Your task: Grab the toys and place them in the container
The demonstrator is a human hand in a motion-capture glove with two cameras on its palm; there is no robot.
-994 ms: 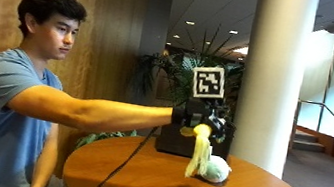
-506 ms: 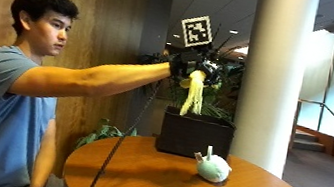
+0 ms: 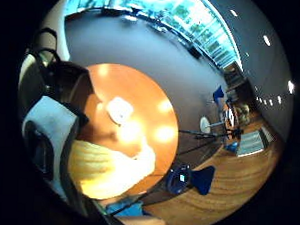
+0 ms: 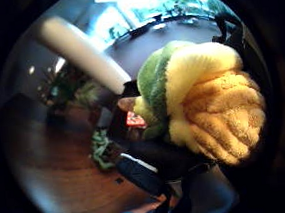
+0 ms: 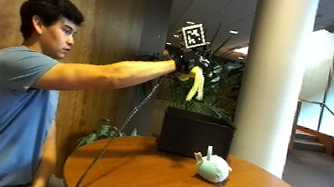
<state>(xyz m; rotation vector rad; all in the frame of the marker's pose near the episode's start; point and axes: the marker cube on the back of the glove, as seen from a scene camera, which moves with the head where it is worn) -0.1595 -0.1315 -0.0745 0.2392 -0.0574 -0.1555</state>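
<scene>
Currently your gloved right hand (image 5: 188, 60) is raised at arm's length above the black container (image 5: 194, 133), grip closed round a yellow plush toy (image 5: 195, 84) that dangles from it. On the round wooden surface (image 5: 159, 186), a pale green plush toy (image 5: 212, 167) sits just beside the container.

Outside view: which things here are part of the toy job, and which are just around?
Job:
yellow plush toy, held by right hand
pale green toy on the table
black container

Around:
potted plant
white column
</scene>
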